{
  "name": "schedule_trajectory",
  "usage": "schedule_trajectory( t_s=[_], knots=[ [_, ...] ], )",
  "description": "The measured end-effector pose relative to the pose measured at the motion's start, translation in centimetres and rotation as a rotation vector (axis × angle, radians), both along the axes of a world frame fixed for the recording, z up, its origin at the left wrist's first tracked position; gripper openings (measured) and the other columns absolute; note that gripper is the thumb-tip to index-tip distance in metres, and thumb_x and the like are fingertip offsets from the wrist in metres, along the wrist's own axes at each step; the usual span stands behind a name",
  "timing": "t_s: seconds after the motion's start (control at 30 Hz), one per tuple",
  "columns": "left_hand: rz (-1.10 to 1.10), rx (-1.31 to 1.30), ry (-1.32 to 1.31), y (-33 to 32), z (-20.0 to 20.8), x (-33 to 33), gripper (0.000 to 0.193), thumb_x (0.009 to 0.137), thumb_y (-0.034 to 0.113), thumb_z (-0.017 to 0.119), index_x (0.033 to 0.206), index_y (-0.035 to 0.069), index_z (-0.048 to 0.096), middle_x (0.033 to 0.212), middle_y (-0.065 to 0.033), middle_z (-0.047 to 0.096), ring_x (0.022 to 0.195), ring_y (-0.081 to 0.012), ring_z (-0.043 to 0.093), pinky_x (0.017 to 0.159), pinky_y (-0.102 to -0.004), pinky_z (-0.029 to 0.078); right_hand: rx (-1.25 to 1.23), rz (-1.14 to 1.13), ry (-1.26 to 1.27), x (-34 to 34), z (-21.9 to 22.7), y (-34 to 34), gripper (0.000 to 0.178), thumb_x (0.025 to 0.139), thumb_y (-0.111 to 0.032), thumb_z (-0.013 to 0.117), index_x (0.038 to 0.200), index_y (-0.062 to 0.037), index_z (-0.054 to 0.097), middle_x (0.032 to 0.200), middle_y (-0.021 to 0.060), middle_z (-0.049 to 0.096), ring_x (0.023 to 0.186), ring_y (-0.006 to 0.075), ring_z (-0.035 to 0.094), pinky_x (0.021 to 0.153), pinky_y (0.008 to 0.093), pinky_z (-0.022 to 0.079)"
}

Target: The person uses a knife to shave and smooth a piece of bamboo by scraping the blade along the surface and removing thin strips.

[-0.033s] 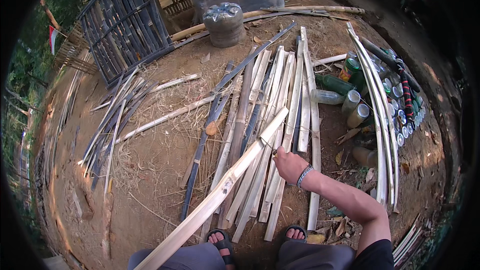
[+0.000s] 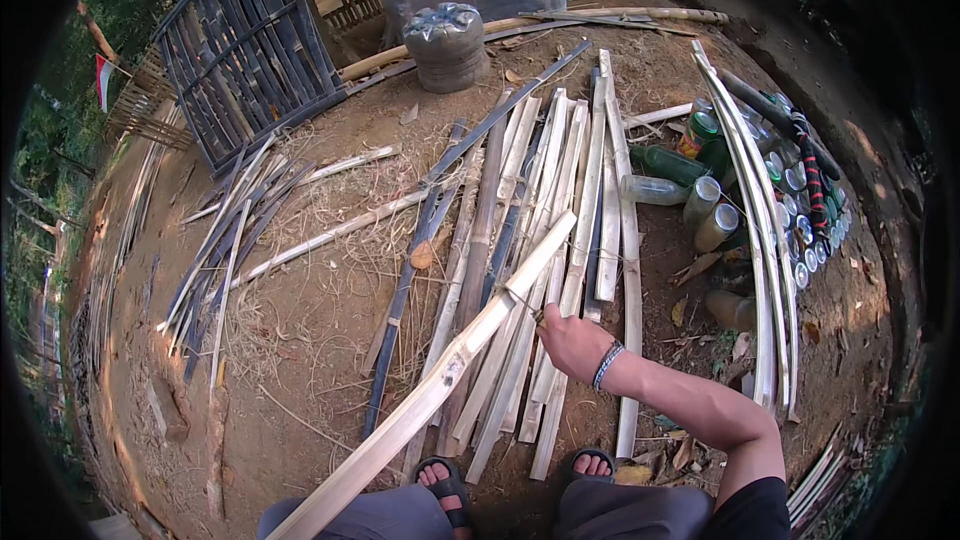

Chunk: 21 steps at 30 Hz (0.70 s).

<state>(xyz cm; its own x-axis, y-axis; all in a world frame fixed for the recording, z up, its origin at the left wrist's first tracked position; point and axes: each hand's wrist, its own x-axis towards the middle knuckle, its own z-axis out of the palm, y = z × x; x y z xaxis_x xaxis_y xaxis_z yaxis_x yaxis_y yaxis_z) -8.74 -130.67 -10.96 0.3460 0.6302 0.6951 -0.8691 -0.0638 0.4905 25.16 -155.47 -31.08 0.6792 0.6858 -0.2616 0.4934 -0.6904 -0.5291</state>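
A long, pale split bamboo strip (image 2: 440,380) slants up from the lower left edge across my lap, its far end raised over a bundle of other bamboo strips (image 2: 490,425). My right hand (image 2: 578,345), with a braided bracelet at the wrist, is closed beside the strip's upper part. From its fingers a thin, dark knife blade (image 2: 525,306) reaches across to the strip and touches it; most of the handle is hidden in the fist. My left hand is out of view, so what supports the strip's near end does not show.
Glass bottles (image 2: 710,210) lie on the right beside several long, pale strips (image 2: 755,240). Left are darker strips (image 2: 215,260) and scattered shavings (image 2: 300,340). A dark slatted bamboo panel (image 2: 250,50) and a filled plastic container (image 2: 447,55) stand at the back. My sandalled feet (image 2: 445,490) are below.
My right hand has shifted slightly left and toward me, and the blade with it, a short way down the strip. The strip itself has hardly moved.
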Motion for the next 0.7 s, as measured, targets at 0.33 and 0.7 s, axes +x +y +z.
schedule_trajectory(
  t_s=[0.33, 0.7],
  knots=[
    [0.057, -0.078, 0.010, 0.4, -0.3, -0.1, 0.047, 0.099, 0.047, 0.034, 0.066, 0.014, 0.041, 0.051, 0.0001, 0.038, 0.042, -0.0123, 0.035, 0.054, -0.0299, 0.035, 0.042, -0.136, -0.069, 3.2, -5.5, -0.8, 0.028, 0.097, -0.022, 0.042, 0.094, 0.0065, 0.043, 0.068, 0.0289, 0.062, 0.066, 0.0458, 0.065, 0.059, 0.0528, 0.053],
    [-0.006, -0.015, 0.054, 1.9, -0.5, -0.9, 0.044, 0.100, 0.042, 0.030, 0.070, 0.013, 0.042, 0.056, -0.0027, 0.041, 0.043, -0.0156, 0.037, 0.061, -0.0373, 0.040, 0.035, -0.119, 0.024, 1.8, -5.1, -0.6, 0.028, 0.097, -0.023, 0.042, 0.096, 0.0049, 0.040, 0.064, 0.0286, 0.061, 0.063, 0.0464, 0.063, 0.058, 0.0538, 0.052]
  ],
)
